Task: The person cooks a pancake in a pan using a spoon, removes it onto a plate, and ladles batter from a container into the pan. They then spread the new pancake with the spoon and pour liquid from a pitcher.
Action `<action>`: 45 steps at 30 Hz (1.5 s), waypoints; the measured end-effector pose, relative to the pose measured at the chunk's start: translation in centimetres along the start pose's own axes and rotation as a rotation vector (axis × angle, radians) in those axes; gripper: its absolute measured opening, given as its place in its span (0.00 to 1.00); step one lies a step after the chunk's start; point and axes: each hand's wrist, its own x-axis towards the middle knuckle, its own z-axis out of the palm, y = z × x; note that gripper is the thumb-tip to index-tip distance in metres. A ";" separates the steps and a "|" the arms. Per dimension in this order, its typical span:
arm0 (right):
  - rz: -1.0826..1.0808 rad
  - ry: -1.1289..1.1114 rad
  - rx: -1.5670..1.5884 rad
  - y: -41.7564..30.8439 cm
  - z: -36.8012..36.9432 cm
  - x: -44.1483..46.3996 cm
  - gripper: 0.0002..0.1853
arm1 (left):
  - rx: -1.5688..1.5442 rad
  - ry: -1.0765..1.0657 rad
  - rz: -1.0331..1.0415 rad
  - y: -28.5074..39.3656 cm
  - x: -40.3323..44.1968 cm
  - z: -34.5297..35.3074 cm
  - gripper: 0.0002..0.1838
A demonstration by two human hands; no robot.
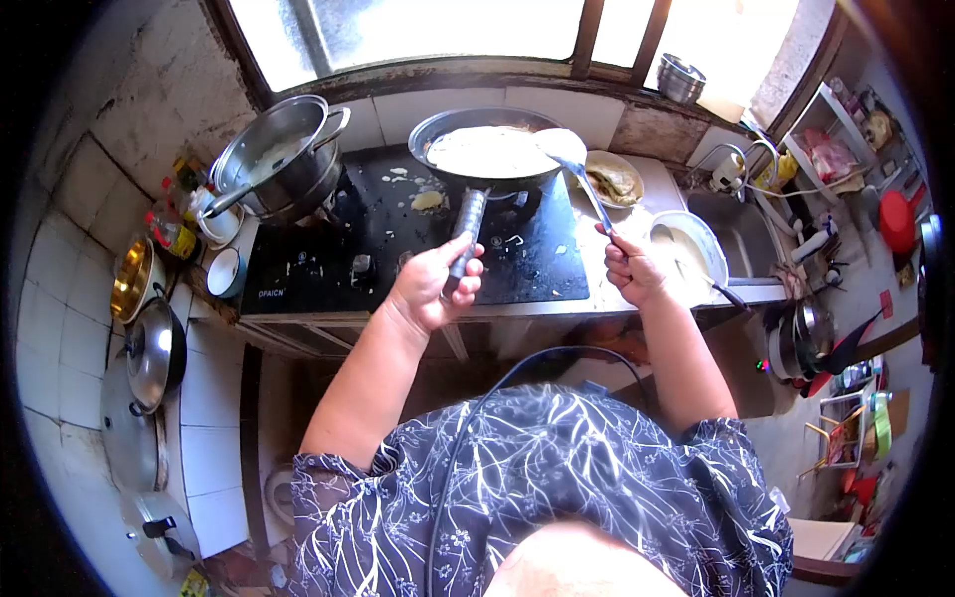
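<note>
From here, the wide black glass cooktop (542, 269) has a round dark metal frying pan (425, 154) at its far side; the left hand (435, 282) is wrapped round its grey handle. A pale layer (482, 149) covers much of the pan, spread out but likely not cooked through. Right of the cooktop, a round white bowl (719, 251) holds more pale mixture, unused. Behind that, 1 light plate (642, 187) carries folded, browned food (610, 183), seemingly done. The right hand (635, 269) clasps a long-handled metal spoon (595, 199), its head at the pan's right rim.
</note>
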 end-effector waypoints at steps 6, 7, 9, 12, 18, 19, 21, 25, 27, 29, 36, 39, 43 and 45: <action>-0.036 -0.032 -0.017 -0.2 0.5 0.0 0.12 | 0.045 0.089 0.028 -0.9 -0.2 -0.2 0.14; -0.039 -0.006 -0.052 -0.1 0.5 -0.3 0.12 | 0.056 0.105 0.039 -1.9 -0.2 -0.3 0.13; -0.043 0.018 -0.101 -0.1 0.5 -0.1 0.12 | 0.094 0.078 0.088 -4.0 0.4 -1.5 0.12; -0.049 0.013 -0.131 0.1 0.6 0.3 0.11 | 0.134 0.089 0.112 -6.7 1.1 -2.1 0.11; -0.258 0.190 -0.460 -0.6 1.4 3.0 0.09 | 0.279 0.108 0.129 -9.1 1.6 -3.2 0.14; -0.365 0.307 -0.630 -0.8 1.7 3.9 0.10 | 0.311 0.130 0.103 -8.9 1.5 -3.1 0.15; -0.504 0.331 -0.749 -1.2 2.5 5.3 0.12 | 0.326 0.106 0.108 -8.7 1.3 -3.5 0.19; -0.791 0.494 -1.343 -1.3 4.4 7.6 0.12 | 0.367 0.224 0.115 -8.5 -0.7 -5.0 0.24; -0.767 0.539 -1.560 -1.1 5.6 8.4 0.12 | 0.366 0.285 0.114 -8.5 -2.6 -6.5 0.24; -0.708 0.520 -1.653 -0.9 5.7 8.2 0.13 | 0.346 0.333 0.133 -9.6 -5.0 -8.7 0.23; -0.623 0.262 -1.417 -1.1 4.3 4.8 0.11 | 0.015 0.794 0.103 -18.6 -17.3 -20.6 0.17; -0.665 0.296 -1.388 -2.6 5.4 4.4 0.11 | -0.003 0.983 0.012 -24.3 -21.8 -24.5 0.17; -0.703 0.425 -1.493 -2.6 5.9 7.1 0.14 | 0.206 1.133 -0.231 -28.6 -24.6 -25.8 0.22; -0.653 0.461 -1.545 -1.7 5.7 7.9 0.14 | 0.236 1.173 -0.291 -29.8 -25.4 -26.2 0.21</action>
